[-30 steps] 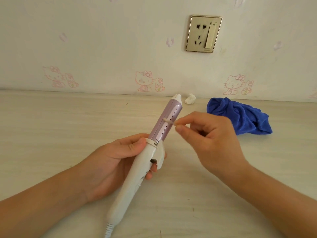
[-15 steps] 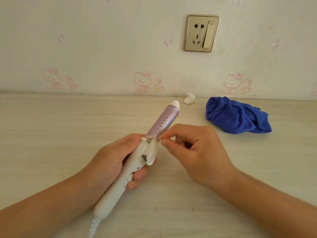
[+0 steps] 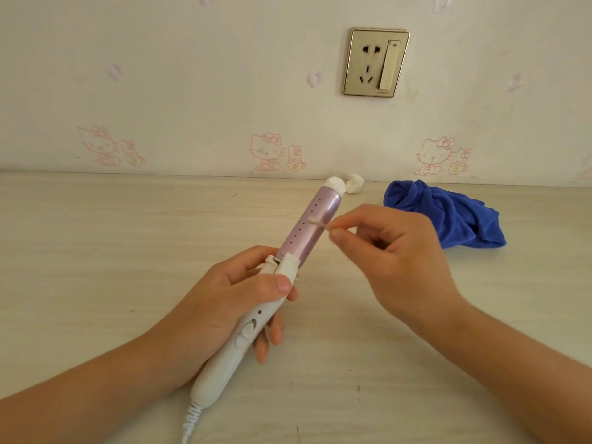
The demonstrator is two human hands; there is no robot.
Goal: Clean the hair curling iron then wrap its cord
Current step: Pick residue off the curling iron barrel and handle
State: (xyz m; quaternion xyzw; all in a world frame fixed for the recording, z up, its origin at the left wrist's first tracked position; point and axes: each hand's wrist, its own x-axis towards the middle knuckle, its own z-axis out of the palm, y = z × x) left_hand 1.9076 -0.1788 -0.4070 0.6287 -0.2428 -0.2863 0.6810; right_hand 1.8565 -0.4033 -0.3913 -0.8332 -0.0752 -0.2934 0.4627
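Observation:
The curling iron [image 3: 307, 225] has a white handle and a pale purple barrel with a row of small dots. It tilts up to the right above the table. My left hand [image 3: 224, 302] grips its handle, thumb across the top near the clamp lever. My right hand [image 3: 390, 251] pinches a cotton swab [image 3: 318, 223] between thumb and forefinger; the swab's tip touches the middle of the barrel. The white cord [image 3: 191, 418] leaves the handle's lower end and runs out of view at the bottom.
A crumpled blue cloth [image 3: 448, 216] lies on the pale wooden table [image 3: 96, 251] to the right of the barrel. A small white wad [image 3: 355, 183] sits by the wall behind the barrel tip. A wall socket with a switch [image 3: 376, 62] is above.
The swab has moved from the clamp hinge up to the middle of the barrel. My left hand has turned the iron, so the slide switch now faces up.

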